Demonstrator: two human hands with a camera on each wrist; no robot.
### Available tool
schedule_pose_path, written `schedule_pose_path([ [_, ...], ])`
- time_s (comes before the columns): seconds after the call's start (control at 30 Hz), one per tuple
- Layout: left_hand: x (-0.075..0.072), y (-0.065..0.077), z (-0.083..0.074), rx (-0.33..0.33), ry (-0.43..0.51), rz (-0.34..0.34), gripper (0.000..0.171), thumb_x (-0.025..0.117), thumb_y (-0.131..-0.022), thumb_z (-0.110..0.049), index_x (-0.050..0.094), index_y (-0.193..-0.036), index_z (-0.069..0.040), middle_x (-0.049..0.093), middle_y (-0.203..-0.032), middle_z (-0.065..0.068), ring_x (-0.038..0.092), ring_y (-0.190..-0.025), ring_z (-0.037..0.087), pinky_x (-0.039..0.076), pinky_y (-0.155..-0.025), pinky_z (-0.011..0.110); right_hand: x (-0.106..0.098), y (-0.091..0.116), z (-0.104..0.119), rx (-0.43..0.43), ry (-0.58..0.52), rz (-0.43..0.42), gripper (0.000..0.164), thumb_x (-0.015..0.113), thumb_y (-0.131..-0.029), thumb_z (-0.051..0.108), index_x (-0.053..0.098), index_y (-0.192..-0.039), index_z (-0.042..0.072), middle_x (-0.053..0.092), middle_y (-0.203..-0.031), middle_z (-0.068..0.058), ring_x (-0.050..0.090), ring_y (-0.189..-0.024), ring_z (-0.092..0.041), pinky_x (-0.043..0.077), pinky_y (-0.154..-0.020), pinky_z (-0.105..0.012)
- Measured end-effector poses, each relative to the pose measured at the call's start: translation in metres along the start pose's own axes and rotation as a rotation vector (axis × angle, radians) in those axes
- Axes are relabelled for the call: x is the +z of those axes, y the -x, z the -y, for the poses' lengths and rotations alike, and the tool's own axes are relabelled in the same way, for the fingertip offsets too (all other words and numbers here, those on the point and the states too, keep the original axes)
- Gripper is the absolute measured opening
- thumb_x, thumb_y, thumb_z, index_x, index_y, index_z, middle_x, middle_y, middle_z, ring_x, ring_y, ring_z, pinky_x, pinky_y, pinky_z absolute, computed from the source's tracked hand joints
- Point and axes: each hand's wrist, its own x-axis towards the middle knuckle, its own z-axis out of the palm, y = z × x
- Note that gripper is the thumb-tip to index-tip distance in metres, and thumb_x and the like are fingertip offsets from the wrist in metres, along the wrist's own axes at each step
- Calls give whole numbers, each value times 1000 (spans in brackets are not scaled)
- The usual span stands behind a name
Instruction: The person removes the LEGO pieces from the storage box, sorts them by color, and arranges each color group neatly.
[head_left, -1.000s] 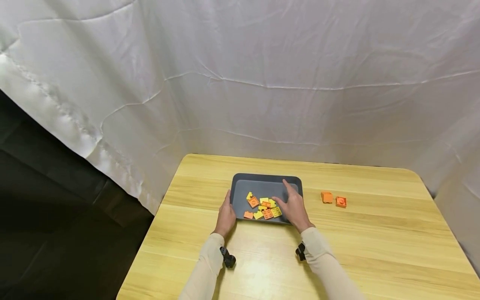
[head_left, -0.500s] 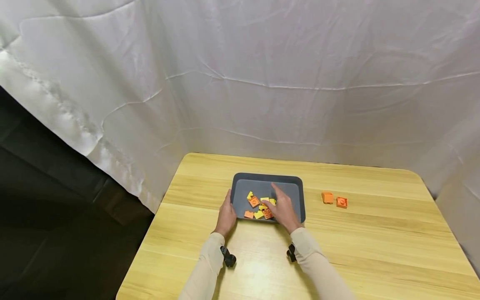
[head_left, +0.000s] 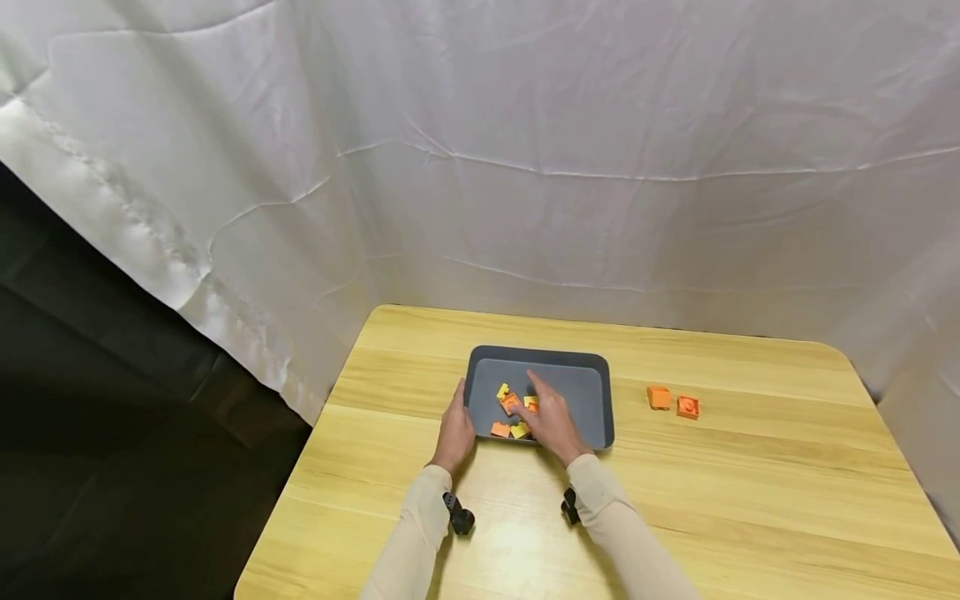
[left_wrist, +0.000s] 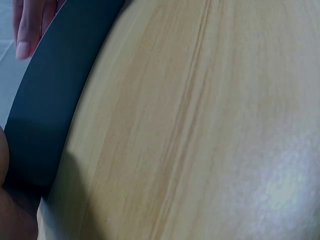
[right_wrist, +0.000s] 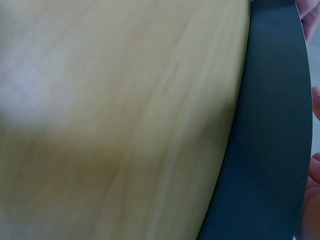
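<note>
A shallow dark grey tray [head_left: 592,371] lies on the wooden table. At its left side, my left hand [head_left: 453,433] grips the wall near the front corner, thumb by the rim. Over the tray's front part is my right hand [head_left: 553,423], index finger extended and thumb apart from it, with nothing seen pinched. Orange and yellow toy bricks lie in the tray beside that thumb, among them an orange brick [head_left: 500,429] and a yellow brick [head_left: 520,430]; the hand hides others. In the left wrist view, the tray's dark wall [left_wrist: 55,100] fills the left side.
Two orange toy bricks lie on the wooden table [head_left: 750,467] to the right of the tray, one a taller brick [head_left: 659,397] and the other a flatter brick [head_left: 687,407]. A pale curtain [head_left: 600,208] hangs behind the table and along its left side.
My right hand has moved left across the tray, from its right side to its middle, and more bricks are now hidden beneath it. My left hand stays at the tray's left side.
</note>
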Motion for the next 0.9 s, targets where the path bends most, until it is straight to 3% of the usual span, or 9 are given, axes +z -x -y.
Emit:
schedule_pose_path([
  [0.1, 1, 0, 0, -6, -7, 1, 54, 35, -107, 9, 25, -160, 8, 35, -161, 28, 39, -146, 43, 35, -121, 53, 3, -1, 1, -4, -5, 18, 78, 85, -88, 14, 45, -149, -13, 53, -144, -35, 67, -88, -44, 51, -105, -59],
  [0.17, 1, 0, 0, -6, -9, 1, 54, 35, -107, 9, 25, -160, 9, 35, -161, 28, 39, -146, 43, 35, -121, 53, 6, -1, 1, -1, -11, 28, 77, 85, -88, 14, 45, -148, -14, 53, -144, -35, 64, -79, -40, 52, -105, -58],
  [0.23, 1, 0, 0, -9, -6, 5, 54, 35, -107, 9, 24, -160, 9, 34, -162, 27, 38, -146, 42, 35, -122, 52, 8, -1, 2, 2, -10, 35, 77, 84, -88, 13, 45, -148, -15, 53, -144, -35, 67, -86, -41, 53, -104, -58],
  [0.33, 1, 0, -1, -9, -1, 5, 54, 35, -107, 9, 24, -160, 9, 34, -162, 27, 38, -147, 42, 35, -122, 52, 10, -1, 2, 0, 11, 41, 75, 84, -89, 12, 46, -147, -15, 54, -142, -35, 66, -112, -46, 53, -103, -58],
  [0.57, 2, 1, -3, -7, 1, 1, 54, 34, -107, 9, 25, -160, 9, 34, -162, 28, 38, -147, 42, 34, -121, 53, 13, -4, 4, 21, 29, 77, 73, 83, -90, 12, 47, -147, -14, 59, -137, -33, 66, -109, -44, 55, -100, -57],
  [0.9, 3, 4, -1, 11, -24, -3, 54, 36, -106, 10, 26, -159, 11, 37, -159, 30, 41, -144, 44, 35, -121, 53, 14, -5, 8, 39, 30, 83, 73, 84, -89, 12, 48, -147, -13, 59, -138, -33, 60, -125, -46, 51, -106, -57],
])
